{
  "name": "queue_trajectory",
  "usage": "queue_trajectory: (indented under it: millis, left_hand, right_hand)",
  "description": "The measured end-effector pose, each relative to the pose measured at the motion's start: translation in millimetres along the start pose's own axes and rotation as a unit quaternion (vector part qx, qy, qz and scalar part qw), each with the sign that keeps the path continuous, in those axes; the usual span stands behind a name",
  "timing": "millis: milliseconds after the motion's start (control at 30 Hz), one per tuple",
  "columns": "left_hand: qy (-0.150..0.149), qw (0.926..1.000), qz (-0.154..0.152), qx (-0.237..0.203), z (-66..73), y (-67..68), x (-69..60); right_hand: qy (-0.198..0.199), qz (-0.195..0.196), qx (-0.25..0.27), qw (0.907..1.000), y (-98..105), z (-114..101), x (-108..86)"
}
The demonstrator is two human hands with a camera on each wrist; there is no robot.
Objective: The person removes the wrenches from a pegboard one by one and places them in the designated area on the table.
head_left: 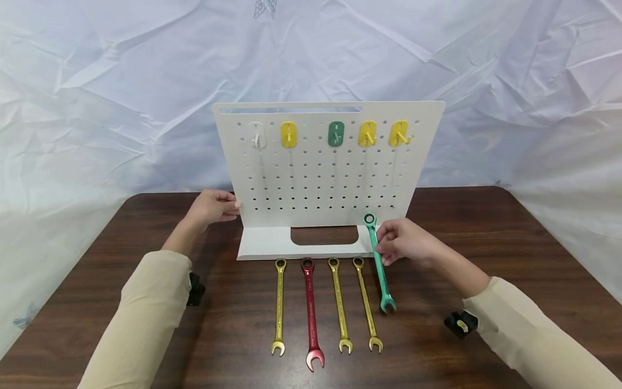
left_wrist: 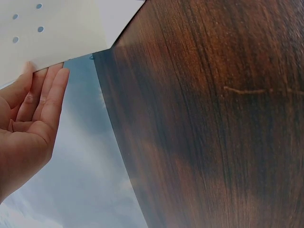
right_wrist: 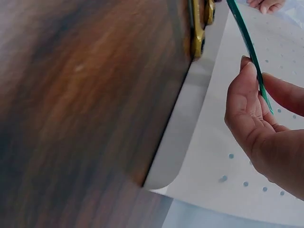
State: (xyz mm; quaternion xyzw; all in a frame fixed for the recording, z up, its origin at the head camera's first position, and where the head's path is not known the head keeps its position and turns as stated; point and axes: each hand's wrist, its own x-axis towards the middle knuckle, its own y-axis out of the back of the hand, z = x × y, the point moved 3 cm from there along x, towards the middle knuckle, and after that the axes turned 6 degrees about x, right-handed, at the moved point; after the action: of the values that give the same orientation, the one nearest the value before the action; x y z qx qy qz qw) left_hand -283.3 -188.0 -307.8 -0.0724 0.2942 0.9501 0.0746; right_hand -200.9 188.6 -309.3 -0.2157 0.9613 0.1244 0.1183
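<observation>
My right hand (head_left: 405, 240) pinches a green ratcheting combination wrench (head_left: 380, 273) by its upper shaft. The ring end points up in front of the pegboard's lower right, and the open end hangs towards me. In the right wrist view the wrench (right_wrist: 247, 40) runs between thumb and fingers. At the other side, my left hand (head_left: 211, 208) grips the left edge of the white pegboard (head_left: 311, 213); the left wrist view has the thumb on the board's front (left_wrist: 61, 35) and the fingers at its edge. A red wrench (head_left: 311, 308) lies on the table among gold wrenches (head_left: 279, 308).
Along the board's top sit a white hook (head_left: 257, 135), a green hook (head_left: 336, 134) and yellow hooks (head_left: 289, 134). The board's base (head_left: 264, 246) stands on the dark wooden table (head_left: 233, 335). White crumpled sheeting (head_left: 146, 81) hangs behind.
</observation>
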Motion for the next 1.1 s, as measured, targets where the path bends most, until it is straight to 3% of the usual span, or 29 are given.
queue_trajectory:
  millis: [567, 1100]
  left_hand:
    - [-0.001, 1.0, 0.001, 0.002, -1.1, 1.0, -1.0]
    - [0.004, 1.0, 0.0, -0.002, -0.1, 0.4, -1.5]
  right_hand:
    - [-0.028, -0.044, 0.022, 0.9984, 4, 33, -31.7]
    - [-0.059, -0.054, 0.037, 0.9961, -3, 47, -38.1]
